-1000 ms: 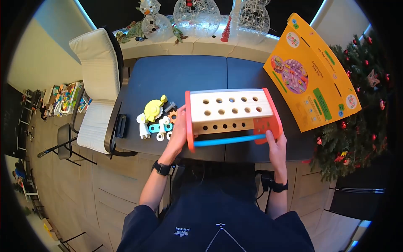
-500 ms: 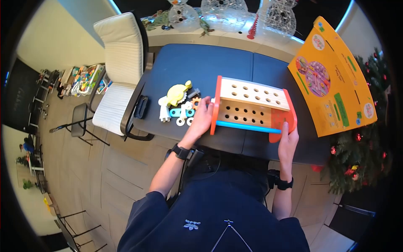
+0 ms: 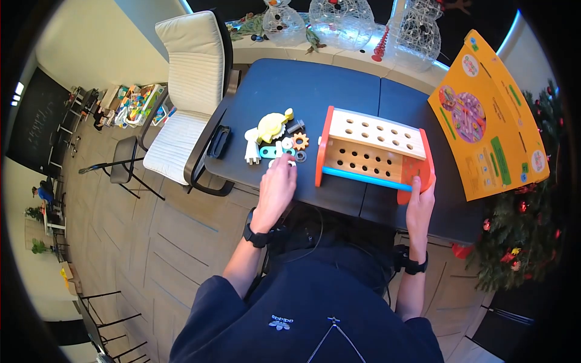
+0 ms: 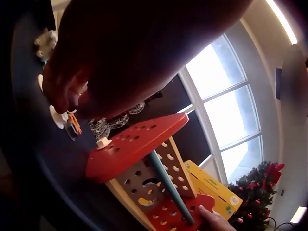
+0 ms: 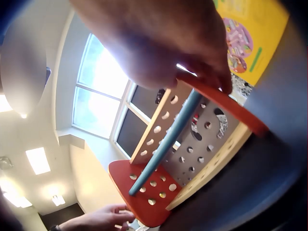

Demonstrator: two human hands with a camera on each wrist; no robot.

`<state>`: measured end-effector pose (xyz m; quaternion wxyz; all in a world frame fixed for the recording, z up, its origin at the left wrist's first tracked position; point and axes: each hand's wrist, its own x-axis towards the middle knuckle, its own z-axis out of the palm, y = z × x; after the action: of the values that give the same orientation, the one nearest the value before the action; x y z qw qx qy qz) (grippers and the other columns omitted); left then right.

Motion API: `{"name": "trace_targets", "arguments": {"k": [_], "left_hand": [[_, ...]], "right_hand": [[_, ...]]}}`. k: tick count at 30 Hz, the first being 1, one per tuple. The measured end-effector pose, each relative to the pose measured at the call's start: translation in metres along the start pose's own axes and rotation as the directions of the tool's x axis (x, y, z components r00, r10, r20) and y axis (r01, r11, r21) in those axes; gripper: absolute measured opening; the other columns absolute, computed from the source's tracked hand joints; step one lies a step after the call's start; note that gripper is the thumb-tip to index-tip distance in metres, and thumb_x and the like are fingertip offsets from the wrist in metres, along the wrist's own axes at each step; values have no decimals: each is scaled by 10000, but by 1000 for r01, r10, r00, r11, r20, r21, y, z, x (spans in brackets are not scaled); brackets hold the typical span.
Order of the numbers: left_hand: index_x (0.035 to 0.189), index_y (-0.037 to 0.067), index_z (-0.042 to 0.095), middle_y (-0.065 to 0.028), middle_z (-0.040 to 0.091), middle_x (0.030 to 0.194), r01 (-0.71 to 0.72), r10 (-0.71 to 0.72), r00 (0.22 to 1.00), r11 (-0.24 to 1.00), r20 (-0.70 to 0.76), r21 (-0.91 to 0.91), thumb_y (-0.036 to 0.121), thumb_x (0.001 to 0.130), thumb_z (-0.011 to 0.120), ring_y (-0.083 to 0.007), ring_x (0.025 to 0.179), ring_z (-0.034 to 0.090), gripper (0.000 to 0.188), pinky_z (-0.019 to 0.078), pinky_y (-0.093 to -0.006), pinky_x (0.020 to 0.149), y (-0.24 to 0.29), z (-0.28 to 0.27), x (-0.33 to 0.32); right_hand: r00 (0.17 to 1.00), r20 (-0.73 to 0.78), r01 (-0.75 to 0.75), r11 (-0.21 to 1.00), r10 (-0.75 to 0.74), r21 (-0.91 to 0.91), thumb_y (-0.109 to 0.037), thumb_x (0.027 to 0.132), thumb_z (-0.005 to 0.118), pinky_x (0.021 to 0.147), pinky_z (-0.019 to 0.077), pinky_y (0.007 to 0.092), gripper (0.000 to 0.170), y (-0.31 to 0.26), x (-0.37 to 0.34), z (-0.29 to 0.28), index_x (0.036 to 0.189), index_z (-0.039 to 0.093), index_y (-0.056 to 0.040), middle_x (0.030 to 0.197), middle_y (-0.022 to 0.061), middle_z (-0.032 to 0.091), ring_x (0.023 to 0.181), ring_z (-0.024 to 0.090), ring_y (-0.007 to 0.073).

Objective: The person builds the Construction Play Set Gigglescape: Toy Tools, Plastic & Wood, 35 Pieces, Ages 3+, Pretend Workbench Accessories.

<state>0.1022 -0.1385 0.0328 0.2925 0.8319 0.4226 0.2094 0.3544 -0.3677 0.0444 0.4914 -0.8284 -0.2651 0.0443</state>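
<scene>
A wooden toy toolbox [image 3: 375,134] with red end panels, rows of holes and a blue rod handle [image 3: 362,175] stands on the dark table. My right hand [image 3: 420,209] grips its right red panel, thumb on the near side. Off the toolbox's left end, my left hand [image 3: 277,189] reaches into a group of toy parts, fingertips right at the white round pieces. Around those fingers lie a teal strip [image 3: 267,152], an orange gear [image 3: 300,141], a grey bolt [image 3: 296,126], a yellow toy saw [image 3: 272,126] and a white piece [image 3: 252,146]. A pale nut [image 4: 103,142] sits on the left red panel.
A large yellow box [image 3: 493,121] stands at the table's right, near a decorated Christmas tree [image 3: 514,242]. A white-cushioned chair [image 3: 181,148] is at the left, with a black tray [image 3: 219,141] at the table edge. Wire snowmen [image 3: 342,21] line the window sill.
My left hand has let go of the toolbox's left panel and moved left to the small parts. The toolbox came down from its raised, tilted position onto the table, with my right hand still holding it.
</scene>
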Motion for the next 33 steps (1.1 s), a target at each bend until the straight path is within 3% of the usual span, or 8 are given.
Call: {"name": "trace_targets", "arguments": {"k": [5,6,9,10,16,25,28,33], "left_hand": [[1242,27,584,-236,747,999,12,-6,999,982,-33,186,163,1030,666,-461,857,729,265,581,-560,733,-26,16,-6],[1260,40,586,-220,750,977,1,11,998,977,-55,215,185,1030,674,-459,839,725,285,578,-554,738,-28,20,-6],[1233,46,608,-213,749,989,-19,35,998,969,-61,246,218,1035,681,-441,850,728,272,580,-542,746,-28,24,-5],[1218,45,615,-216,746,999,-35,51,997,971,-58,236,215,1037,679,-437,856,729,256,579,-539,743,-28,24,-4],[1150,36,594,-218,720,1028,-132,139,990,979,-33,156,213,1036,688,-453,822,720,231,571,-551,660,6,14,-24],[1095,27,552,-223,695,936,-224,230,971,970,60,-94,111,962,750,-475,857,694,253,552,-538,702,29,24,-48],[1115,35,535,-214,681,919,-302,311,947,948,82,-105,60,944,745,-452,882,691,272,550,-529,721,38,35,-52],[1193,23,539,-156,668,849,-256,267,963,947,31,-194,38,922,753,-321,730,696,346,559,-429,662,38,39,-49]], "right_hand": [[989,106,138,908,-105,-395,-311,1099,586,1058,494,481,573,-26,-24,-34,1574,432,-30,1359,257,626,1255,622,436],[985,74,175,890,-159,-422,-292,1078,617,954,534,484,433,-31,-31,-40,1423,579,-34,1182,231,694,1115,684,419],[935,321,13,894,148,-449,-263,1064,629,820,549,495,259,-54,-40,-63,1181,677,-37,989,210,721,949,708,424],[941,335,182,910,-51,-372,-241,1053,634,733,538,502,218,-50,-46,-59,1012,674,-31,869,201,714,855,703,432],[621,750,261,962,-229,77,-236,1068,624,802,561,460,225,-42,-42,10,1095,656,-16,991,198,744,942,719,405],[613,765,-63,953,-197,296,-236,1091,625,863,587,406,298,-40,-45,92,1216,630,34,1066,191,773,976,766,304],[600,789,-158,948,-130,276,-202,1088,645,857,588,351,290,-27,-43,99,1224,633,54,1038,131,750,950,730,180],[707,690,-27,969,-153,244,-222,1069,660,868,592,419,303,-21,-29,94,1194,637,53,1055,189,764,980,759,295]]}}
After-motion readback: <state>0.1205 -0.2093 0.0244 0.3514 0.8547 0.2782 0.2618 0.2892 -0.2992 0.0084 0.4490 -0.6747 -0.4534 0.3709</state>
